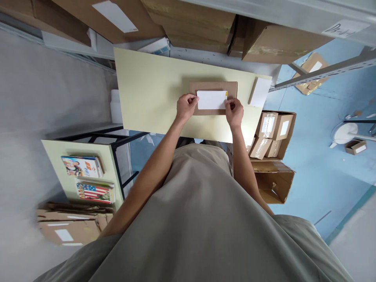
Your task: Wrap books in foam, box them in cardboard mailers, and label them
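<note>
Left hand [185, 106] at left short edge of white label [212, 100]; fingers curled, thumb and forefinger pinching that edge. Right hand [234, 111] at right edge of same label, fingers bent, pinching the corner by a small yellow mark. Can't tell if label is stuck down flat or lifted a bit, too small to see. Label lies over middle of flat cardboard parcel [213, 98], which rests on pale yellow-green table [147, 90], twd far side, centre-right. White sheet stack [260, 92] near table's right end, apart from parcel. Open carton [274, 156] on blue floor just right of table, holding several small taped boxes [272, 129] w/ white labels. Second table [88, 172] to left, lower, carrying two colourful books [88, 180]. Flattened cardboard [70, 227] below it. Big brown cartons [205, 23] on shelf beyond the table.
</note>
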`<state>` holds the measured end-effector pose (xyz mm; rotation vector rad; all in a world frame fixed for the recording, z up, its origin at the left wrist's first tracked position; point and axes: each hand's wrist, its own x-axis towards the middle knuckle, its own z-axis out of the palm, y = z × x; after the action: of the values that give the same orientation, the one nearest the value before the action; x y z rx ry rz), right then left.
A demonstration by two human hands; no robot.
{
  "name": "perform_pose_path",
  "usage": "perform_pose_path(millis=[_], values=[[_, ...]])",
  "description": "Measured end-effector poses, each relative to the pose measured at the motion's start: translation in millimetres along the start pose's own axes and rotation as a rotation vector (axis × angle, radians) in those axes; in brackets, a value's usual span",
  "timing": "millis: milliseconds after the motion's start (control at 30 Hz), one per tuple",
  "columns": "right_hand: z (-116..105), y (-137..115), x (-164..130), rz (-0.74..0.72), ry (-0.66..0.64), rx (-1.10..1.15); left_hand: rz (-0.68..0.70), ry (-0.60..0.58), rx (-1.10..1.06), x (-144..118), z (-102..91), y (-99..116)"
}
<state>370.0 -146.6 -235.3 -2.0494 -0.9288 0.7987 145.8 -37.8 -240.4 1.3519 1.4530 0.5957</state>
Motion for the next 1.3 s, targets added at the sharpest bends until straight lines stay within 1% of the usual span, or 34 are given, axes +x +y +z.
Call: perform_pose_path(millis=[167, 267, 367, 600, 767, 933, 1167, 1300], values=[[1.6, 5.4, -0.1, -0.057, 0.009, 0.003, 0.017, -0.006, 0.126, -0.3, -0.9, -1.8], [1.7, 3.4, -1.0, -0.051, 0.005, 0.027, 0.024, -0.008, 0.168, -0.1, -0.7, -2.9], [2.5, 2.8, -1.4, -0.049, 0.007, 0.039, 0.036, -0.006, 0.174, 0.4, 0.0, -5.1], [6.5, 10.4, -0.8, -0.104, 0.032, -0.017, 0.06, -0.001, 0.203, 0.0, 1.5, -8.1], [7.0, 10.1, -1.1, -0.091, 0.023, -0.022, 0.077, 0.02, 0.223, -1.5, 3.0, -9.2], [9.2, 11.8, -1.5, -0.104, 0.05, -0.038, 0.084, 0.03, 0.223, -2.8, 3.2, -9.6], [10.0, 12.4, -2.8, -0.109, 0.049, -0.04, 0.109, 0.044, 0.236, -4.3, 3.8, -10.4], [11.4, 11.8, -3.2, -0.104, 0.057, -0.04, 0.096, 0.051, 0.253, -4.9, 4.9, -9.2]])
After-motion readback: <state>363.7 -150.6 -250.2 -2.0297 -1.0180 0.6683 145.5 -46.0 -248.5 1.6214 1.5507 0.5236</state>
